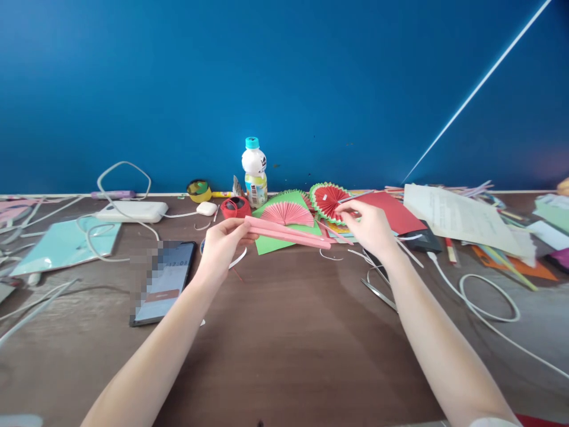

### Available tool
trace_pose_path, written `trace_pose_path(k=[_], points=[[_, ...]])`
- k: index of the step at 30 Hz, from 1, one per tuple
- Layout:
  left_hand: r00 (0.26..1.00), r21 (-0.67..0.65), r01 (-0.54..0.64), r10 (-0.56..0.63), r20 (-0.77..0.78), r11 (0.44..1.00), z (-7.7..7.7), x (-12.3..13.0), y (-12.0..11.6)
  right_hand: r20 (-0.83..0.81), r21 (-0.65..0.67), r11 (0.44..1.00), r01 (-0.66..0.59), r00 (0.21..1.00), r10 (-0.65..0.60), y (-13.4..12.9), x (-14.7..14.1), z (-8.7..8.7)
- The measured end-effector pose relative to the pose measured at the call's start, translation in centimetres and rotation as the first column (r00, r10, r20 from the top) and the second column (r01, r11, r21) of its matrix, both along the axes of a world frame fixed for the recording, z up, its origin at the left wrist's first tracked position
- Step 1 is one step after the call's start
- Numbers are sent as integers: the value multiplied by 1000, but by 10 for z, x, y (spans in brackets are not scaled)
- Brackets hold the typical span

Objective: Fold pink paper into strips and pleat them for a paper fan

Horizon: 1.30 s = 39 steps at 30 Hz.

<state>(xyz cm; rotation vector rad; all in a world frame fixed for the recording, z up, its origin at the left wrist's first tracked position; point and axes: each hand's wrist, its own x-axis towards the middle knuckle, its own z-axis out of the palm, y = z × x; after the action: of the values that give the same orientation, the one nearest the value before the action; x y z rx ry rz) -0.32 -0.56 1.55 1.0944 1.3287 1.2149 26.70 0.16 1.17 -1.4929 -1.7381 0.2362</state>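
Observation:
My left hand [226,244] is closed on one end of a folded pink paper strip [288,232], which stretches to the right above the table. My right hand [367,225] is at the right, its fingertips pinched together at a thin grey stick [358,196]. Behind that hand is a round pleated paper fan [326,201], red with a green and white edge. A pink pleated half-round fan [287,213] lies on green paper [267,244] behind the pink strip. Red paper [395,212] lies just beyond my right hand.
A white bottle with a teal cap [254,169] stands against the blue wall. A phone [166,284] lies left, near a white power strip [133,211] and cables. Tape [235,207], scissors or tweezers-like metal [379,295], a printed sheet [460,219] and paper strips surround the workspace.

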Motion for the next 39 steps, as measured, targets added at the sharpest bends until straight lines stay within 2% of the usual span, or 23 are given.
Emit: trace_pose_path(k=[2, 4, 6, 8, 10, 12, 14, 15, 17, 20, 24, 34, 39], points=[[1000, -4, 11, -11, 2, 1000, 1, 2, -1, -56, -71, 989, -131, 990, 127, -7, -14, 4], [999, 5, 40, -40, 6, 999, 1, 4, -2, -94, -179, 936, -302, 953, 290, -14, -29, 6], [996, 2, 88, -88, -24, 996, 1, 4, -2, -113, -253, 889, -381, 924, 364, -19, -41, 7], [974, 1, 146, -143, -176, 989, 0, 4, -2, -94, -287, 872, -397, 918, 386, -22, -49, 6], [878, 79, 178, -122, -462, 981, -2, 3, -2, -51, -319, 867, -384, 920, 388, -24, -52, 6], [689, 222, 240, -5, -724, 945, -3, 3, -3, -13, -359, 856, -373, 919, 395, -25, -53, 6], [523, 294, 359, 70, -849, 886, -4, 6, -6, 10, -393, 838, -378, 910, 415, -27, -55, 7], [473, 280, 429, 50, -879, 858, -4, 8, -8, 20, -407, 829, -383, 904, 428, -29, -57, 8], [427, 205, 540, -56, -902, 817, -5, 12, -13, 40, -427, 814, -394, 891, 452, -31, -60, 9], [435, 111, 597, -204, -877, 794, -5, 18, -18, 67, -440, 804, -399, 878, 473, -35, -65, 10], [456, 59, 603, -283, -844, 796, -3, 21, -22, 95, -424, 811, -404, 870, 483, -39, -67, 10], [468, 88, 613, -271, -841, 785, 1, 22, -23, 112, -382, 820, -425, 860, 498, -41, -69, 10], [447, 54, 612, -289, -847, 789, 1, 22, -23, 123, -380, 823, -422, 859, 497, -39, -68, 7]])
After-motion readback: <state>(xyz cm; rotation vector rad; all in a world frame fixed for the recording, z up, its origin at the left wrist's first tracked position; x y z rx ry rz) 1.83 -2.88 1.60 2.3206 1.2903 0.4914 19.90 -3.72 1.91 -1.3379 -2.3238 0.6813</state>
